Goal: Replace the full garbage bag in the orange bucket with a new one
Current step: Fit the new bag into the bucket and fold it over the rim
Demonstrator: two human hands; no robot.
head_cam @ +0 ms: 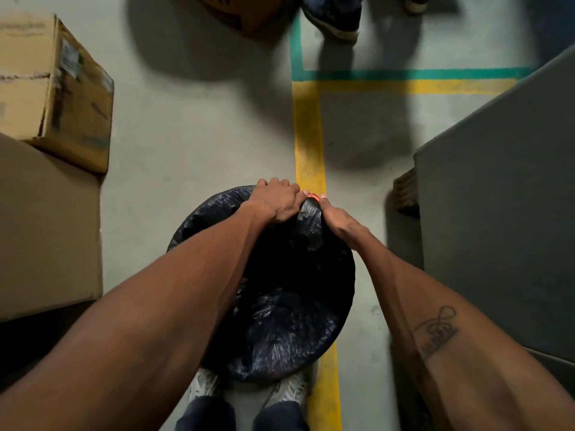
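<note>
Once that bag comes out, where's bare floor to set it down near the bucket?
Best patch: open concrete left of the yellow floor line, between the black bag and the taped cardboard box. A smaller patch lies right of the line, before the grey cabinet. Crowded: near side by your shoes, far side by another person's feet.

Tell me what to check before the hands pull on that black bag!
1. Left hand on the black garbage bag at the far rim: ok.
2. Right hand gripping the bag beside it: ok.
3. Orange bucket rim showing between the hands: ok, only a sliver.
4. Bag covers the rest of the rim: ok.
5. Bag full or empty: cannot tell, the inside is dark.
6. Bystander's shoes well away: ok.
</note>
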